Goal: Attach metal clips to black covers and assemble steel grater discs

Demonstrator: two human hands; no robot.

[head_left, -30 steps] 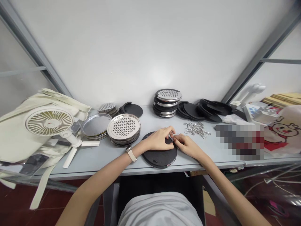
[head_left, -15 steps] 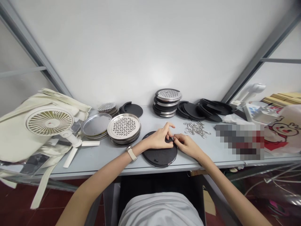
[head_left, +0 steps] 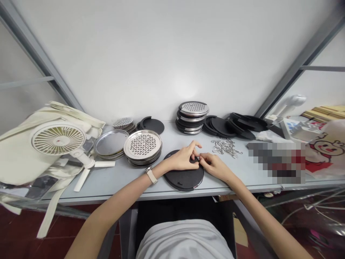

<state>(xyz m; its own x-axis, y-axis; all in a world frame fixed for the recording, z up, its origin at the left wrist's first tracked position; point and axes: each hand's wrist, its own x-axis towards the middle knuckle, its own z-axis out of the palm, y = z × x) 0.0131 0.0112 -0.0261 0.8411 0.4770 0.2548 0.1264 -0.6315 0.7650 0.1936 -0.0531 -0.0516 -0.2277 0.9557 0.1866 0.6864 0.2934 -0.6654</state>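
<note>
A round black disc [head_left: 184, 178] lies flat near the table's front edge, straight ahead of me. My left hand [head_left: 183, 158] rests on its far side, fingers curled and pinching at its right rim. My right hand [head_left: 212, 166] meets it there, fingertips pinched on a small metal piece I can barely make out. A loose heap of small wire clips [head_left: 225, 147] lies just beyond my right hand. I wear a watch [head_left: 151, 175] on the left wrist.
Stacks of perforated steel discs [head_left: 142, 145], plain steel plates [head_left: 111, 143], and black discs [head_left: 231, 126] sit across the grey table [head_left: 113, 180]. A white fan [head_left: 58, 139] on cream bags is at left. Clutter and a blurred patch lie at right.
My hands stay together at the disc's right rim; the left fingers have lifted and shifted slightly. The black disc has barely moved.
</note>
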